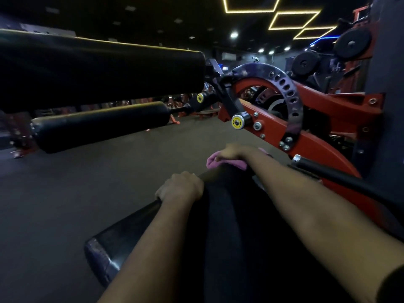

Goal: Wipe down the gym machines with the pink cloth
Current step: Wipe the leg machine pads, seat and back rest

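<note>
A black padded seat [229,215] of a red gym machine [317,147] fills the lower middle. My right hand [232,153] presses the pink cloth [213,161] onto the seat's far end, fingers curled over the cloth. My left hand [180,189] grips the seat's left edge, closer to me. Both forearms reach forward from the bottom of the view.
Two black roller pads hang at the left, a large one [98,71] above a smaller one [98,127]. A perforated metal adjustment arc [293,99] and a black handle bar [323,169] lie to the right. Dark floor [65,193] spreads left; weight plates [352,43] sit far right.
</note>
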Available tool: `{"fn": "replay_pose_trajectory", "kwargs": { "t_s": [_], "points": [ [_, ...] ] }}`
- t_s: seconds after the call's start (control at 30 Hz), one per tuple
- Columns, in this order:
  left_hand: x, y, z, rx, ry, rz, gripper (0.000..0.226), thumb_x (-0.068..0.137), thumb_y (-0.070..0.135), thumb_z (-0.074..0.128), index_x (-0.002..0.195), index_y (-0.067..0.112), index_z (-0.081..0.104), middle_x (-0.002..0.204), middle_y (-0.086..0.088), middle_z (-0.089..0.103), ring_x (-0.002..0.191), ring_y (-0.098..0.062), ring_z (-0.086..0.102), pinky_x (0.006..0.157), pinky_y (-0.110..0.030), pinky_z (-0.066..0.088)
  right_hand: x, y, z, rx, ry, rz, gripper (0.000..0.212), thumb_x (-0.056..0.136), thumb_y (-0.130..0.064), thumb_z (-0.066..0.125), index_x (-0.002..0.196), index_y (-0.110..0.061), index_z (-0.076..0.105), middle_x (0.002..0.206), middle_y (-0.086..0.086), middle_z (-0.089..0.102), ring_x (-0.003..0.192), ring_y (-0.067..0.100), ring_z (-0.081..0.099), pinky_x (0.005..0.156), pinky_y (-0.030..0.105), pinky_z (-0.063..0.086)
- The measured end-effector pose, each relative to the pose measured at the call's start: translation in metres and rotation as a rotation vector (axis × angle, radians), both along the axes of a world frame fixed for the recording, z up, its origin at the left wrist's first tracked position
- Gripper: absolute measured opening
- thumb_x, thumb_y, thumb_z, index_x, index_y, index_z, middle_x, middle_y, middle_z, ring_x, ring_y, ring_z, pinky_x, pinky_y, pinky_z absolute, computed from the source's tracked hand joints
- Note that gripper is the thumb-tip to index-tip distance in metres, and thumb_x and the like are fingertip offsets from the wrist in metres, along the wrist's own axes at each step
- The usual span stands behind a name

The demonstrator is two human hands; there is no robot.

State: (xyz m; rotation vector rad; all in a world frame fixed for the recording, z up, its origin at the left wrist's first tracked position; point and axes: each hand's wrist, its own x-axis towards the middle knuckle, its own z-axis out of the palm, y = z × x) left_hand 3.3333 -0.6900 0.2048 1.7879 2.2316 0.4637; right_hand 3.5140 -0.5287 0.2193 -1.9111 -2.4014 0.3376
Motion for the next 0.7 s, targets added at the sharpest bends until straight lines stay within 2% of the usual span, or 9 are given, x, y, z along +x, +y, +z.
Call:
{"fn": "replay_pose_trajectory", "kwargs": {
  "t_s": [0.07, 0.17, 0.3, 0.4, 0.47, 0.53, 0.6, 0.63, 0.7],
  "points": [
    [-0.001, -0.001, 0.002, -0.010, -0.013, -0.005, 0.049, 0.106, 0.041, 0.033, 0.140, 0.013, 0.053, 0.147, -0.016, 0.050, 0.131, -0.035, 0.050, 0.110, -0.051, 0.039, -0.021, -0.006, -0.003, 0.046, -0.013, 0.026, 0.021, 0.094, -0.046, 0.060, 0.097, -0.029, 0.072, 0.110, -0.004, 0.063, 0.102, 0.021, 0.056, 0.090, 0.032, 0.042],
    [-0.003, -0.001, 0.006, -0.038, -0.031, -0.007, 0.057, 0.103, 0.054, 0.038, 0.143, 0.015, 0.052, 0.148, -0.015, 0.049, 0.132, -0.035, 0.049, 0.109, -0.051, 0.041, -0.041, -0.023, -0.009, 0.089, 0.040, 0.115, 0.045, 0.094, -0.053, 0.059, 0.117, -0.017, 0.073, 0.121, 0.007, 0.070, 0.110, 0.026, 0.061, 0.095, 0.036, 0.047],
    [-0.007, -0.006, 0.016, -0.063, -0.007, 0.002, 0.061, 0.099, 0.058, 0.043, 0.141, 0.015, 0.053, 0.148, -0.015, 0.048, 0.131, -0.037, 0.050, 0.107, -0.054, 0.042, -0.035, -0.025, -0.007, 0.133, 0.026, -0.027, 0.052, 0.093, -0.058, 0.052, 0.127, -0.023, 0.070, 0.135, 0.011, 0.064, 0.120, 0.030, 0.058, 0.104, 0.039, 0.044],
    [-0.017, -0.006, 0.025, -0.069, 0.029, 0.001, 0.058, 0.098, 0.052, 0.043, 0.140, 0.014, 0.054, 0.148, -0.014, 0.047, 0.133, -0.037, 0.048, 0.109, -0.055, 0.041, -0.054, -0.040, -0.004, 0.067, -0.019, 0.035, 0.045, 0.087, -0.057, 0.049, 0.125, -0.044, 0.069, 0.128, -0.007, 0.064, 0.108, 0.021, 0.055, 0.099, 0.035, 0.043],
    [-0.027, 0.004, 0.026, -0.110, 0.072, -0.028, 0.062, 0.097, 0.056, 0.042, 0.140, 0.013, 0.056, 0.149, -0.012, 0.050, 0.135, -0.036, 0.048, 0.111, -0.051, 0.041, -0.065, -0.053, -0.003, 0.039, 0.035, 0.136, 0.036, 0.098, -0.048, 0.051, 0.129, -0.039, 0.068, 0.115, -0.006, 0.059, 0.103, 0.020, 0.050, 0.093, 0.033, 0.040],
    [-0.037, -0.002, 0.028, -0.139, 0.083, -0.073, 0.050, 0.103, 0.040, 0.043, 0.135, 0.005, 0.059, 0.144, -0.014, 0.054, 0.131, -0.037, 0.052, 0.110, -0.047, 0.043, -0.068, -0.060, -0.001, 0.087, 0.031, 0.120, 0.041, 0.097, -0.052, 0.050, 0.129, -0.034, 0.069, 0.123, 0.004, 0.065, 0.102, 0.023, 0.052, 0.095, 0.035, 0.042],
    [-0.047, -0.028, 0.037, -0.146, 0.089, -0.092, 0.034, 0.104, 0.023, 0.043, 0.117, 0.000, 0.064, 0.138, -0.019, 0.057, 0.124, -0.037, 0.057, 0.105, -0.042, 0.048, -0.075, -0.071, 0.002, 0.073, 0.011, 0.063, 0.040, 0.091, -0.055, 0.048, 0.119, -0.040, 0.072, 0.125, 0.005, 0.067, 0.099, 0.022, 0.052, 0.097, 0.036, 0.044],
    [-0.050, -0.038, 0.039, -0.172, 0.107, -0.105, 0.031, 0.105, 0.019, 0.042, 0.113, -0.001, 0.064, 0.136, -0.019, 0.058, 0.124, -0.036, 0.058, 0.101, -0.038, 0.049, -0.081, -0.079, 0.002, 0.040, -0.003, 0.063, 0.030, 0.092, -0.049, 0.049, 0.104, -0.040, 0.075, 0.112, -0.002, 0.069, 0.095, 0.020, 0.052, 0.094, 0.033, 0.043],
    [-0.057, -0.052, 0.044, -0.206, 0.159, -0.146, 0.033, 0.107, 0.013, 0.040, 0.125, -0.005, 0.061, 0.138, -0.019, 0.057, 0.122, -0.033, 0.058, 0.086, -0.030, 0.045, -0.093, -0.091, 0.001, 0.044, -0.037, 0.094, 0.030, 0.097, -0.041, 0.051, 0.079, -0.035, 0.074, 0.087, -0.012, 0.064, 0.089, 0.018, 0.053, 0.084, 0.030, 0.040]
  ]
}}
